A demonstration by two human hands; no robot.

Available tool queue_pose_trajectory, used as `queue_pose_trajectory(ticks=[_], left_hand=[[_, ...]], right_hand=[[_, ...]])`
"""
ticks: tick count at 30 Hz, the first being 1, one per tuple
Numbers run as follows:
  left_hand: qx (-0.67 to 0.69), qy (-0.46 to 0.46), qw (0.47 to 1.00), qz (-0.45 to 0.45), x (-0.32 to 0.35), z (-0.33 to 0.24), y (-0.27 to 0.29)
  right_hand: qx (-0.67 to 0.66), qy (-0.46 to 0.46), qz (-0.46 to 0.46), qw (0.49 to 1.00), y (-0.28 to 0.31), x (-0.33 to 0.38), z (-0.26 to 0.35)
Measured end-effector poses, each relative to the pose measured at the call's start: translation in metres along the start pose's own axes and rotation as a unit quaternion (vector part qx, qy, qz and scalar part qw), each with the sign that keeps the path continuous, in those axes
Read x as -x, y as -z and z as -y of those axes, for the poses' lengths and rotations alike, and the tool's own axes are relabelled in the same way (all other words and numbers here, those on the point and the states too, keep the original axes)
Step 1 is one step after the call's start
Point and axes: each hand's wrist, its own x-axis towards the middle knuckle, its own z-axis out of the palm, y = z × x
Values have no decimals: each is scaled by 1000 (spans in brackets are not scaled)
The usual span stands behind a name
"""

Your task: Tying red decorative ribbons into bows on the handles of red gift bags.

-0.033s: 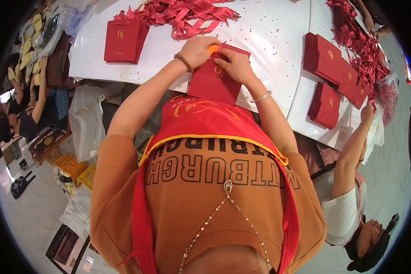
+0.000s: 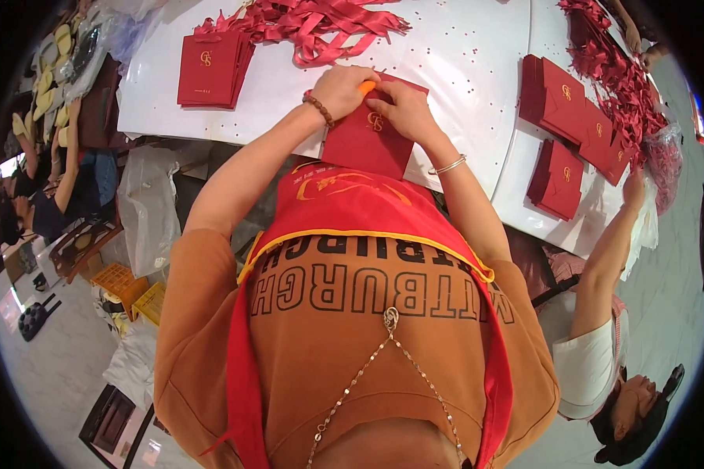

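– So, largest thing first?
– White table (image 2: pixel 465 133) across the top, then a dark red paper bag (image 2: pixel 365 150) flat at its near edge, right in front of a red apron (image 2: pixel 344 205).
– And the hands?
– Left hand (image 2: pixel 344 92) narrow, fingers closed on a small orange object (image 2: pixel 367 87) by the bag's upper part. Right hand (image 2: pixel 405 111) curled, fingertips at the bag just beside; pinching or only pressing, cannot tell.
– Any risk?
– Perhaps a crease or tear near the top, from too hard a push; perhaps a skewed bag, from too light a hold on the right.
– Different from the earlier frame?
– Slight rightward shift of a co-worker's forearm (image 2: pixel 608 254); small turn of the left hand, with more beaded bracelet (image 2: pixel 321 109) in view. Bag practically unmoved.
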Motion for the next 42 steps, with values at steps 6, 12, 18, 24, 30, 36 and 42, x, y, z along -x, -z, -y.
queue_pose_trajectory(ticks=[6,12,18,24,30,36,42], left_hand=[[88,79,991,64,7,-5,18],[58,68,996,6,4,-15,15],[191,63,980,-8,16,-35,-5],[254,182,949,45,25,-41,-25],[216,147,965,-14,28,-36,-35],[84,91,992,-36,23,-43,-28],[34,23,996,-74,25,-40,-33]], right_hand=[[157,54,-80,983,33,24,-6],[-151,-150,27,977,26,27,-15],[-167,-170,9,971,18,27,-23],[-211,-163,-6,964,14,29,-25],[-201,-152,-11,968,12,29,-26],[-174,-165,2,971,20,27,-18],[-187,-157,-6,970,21,29,-16]])
